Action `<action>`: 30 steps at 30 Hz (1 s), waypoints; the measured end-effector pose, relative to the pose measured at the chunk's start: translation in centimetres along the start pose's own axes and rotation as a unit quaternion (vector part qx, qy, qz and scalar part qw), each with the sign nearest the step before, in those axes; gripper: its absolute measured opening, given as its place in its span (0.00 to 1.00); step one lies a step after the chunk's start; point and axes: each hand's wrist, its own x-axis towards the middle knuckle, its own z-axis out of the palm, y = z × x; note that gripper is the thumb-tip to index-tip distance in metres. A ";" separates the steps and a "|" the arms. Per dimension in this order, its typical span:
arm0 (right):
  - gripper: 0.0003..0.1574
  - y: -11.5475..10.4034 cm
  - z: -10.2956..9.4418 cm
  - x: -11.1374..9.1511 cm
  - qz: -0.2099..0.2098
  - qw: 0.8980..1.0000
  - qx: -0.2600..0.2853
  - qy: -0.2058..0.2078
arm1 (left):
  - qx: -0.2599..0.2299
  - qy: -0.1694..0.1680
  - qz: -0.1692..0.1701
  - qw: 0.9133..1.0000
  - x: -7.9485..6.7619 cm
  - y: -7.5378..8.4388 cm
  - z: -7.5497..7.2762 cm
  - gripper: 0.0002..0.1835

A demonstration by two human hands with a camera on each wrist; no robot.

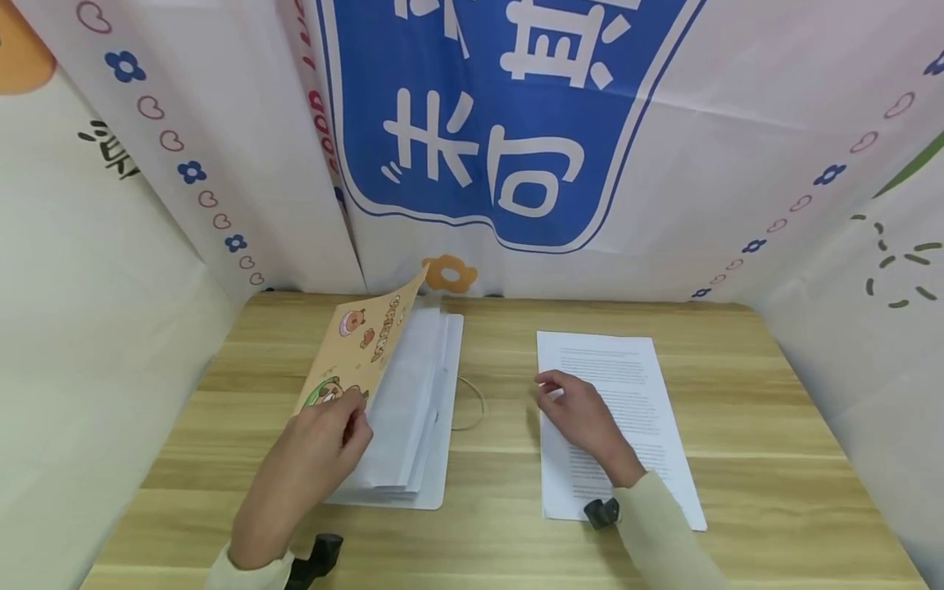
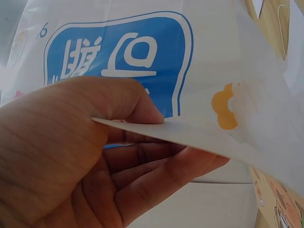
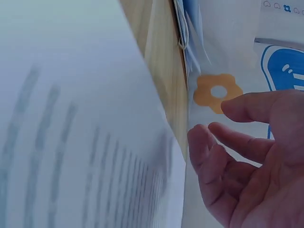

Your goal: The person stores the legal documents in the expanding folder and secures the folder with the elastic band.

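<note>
A folder with a tan cover (image 1: pixel 372 344) printed with cartoon animals lies partly opened on the left of the table. My left hand (image 1: pixel 317 447) pinches the raised cover near its lower edge; in the left wrist view the thumb lies on one face of the thin cover (image 2: pixel 199 137) and the fingers on the other. White papers (image 1: pixel 406 401) show inside the folder. To the right, my right hand (image 1: pixel 583 414) hovers at the left edge of a stack of printed sheets (image 1: pixel 649 442), its fingers loosely bent and holding nothing.
A thin elastic loop (image 1: pixel 483 401) sticks out from the folder's right side onto the wooden table (image 1: pixel 501 483). White printed cloth (image 1: pixel 664 205) hangs behind the table and along both sides. Each wrist wears a small black camera (image 1: pixel 601 513).
</note>
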 end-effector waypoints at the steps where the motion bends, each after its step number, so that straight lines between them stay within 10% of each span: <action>1: 0.19 0.2 -0.3 -0.2 0.001 1.000 -0.022 -0.001 | 0.000 0.002 0.005 1.000 0.0 0.0 0.0 0.09; 12: 0.32 2.5 -5.4 -2.6 0.074 0.983 -0.166 -0.035 | 0.000 0.006 0.013 1.000 0.1 -0.1 0.2 0.09; 30: 0.46 7.2 -8.5 -5.3 0.179 0.966 -0.180 -0.039 | -0.001 -0.004 0.011 1.000 0.3 0.3 0.3 0.10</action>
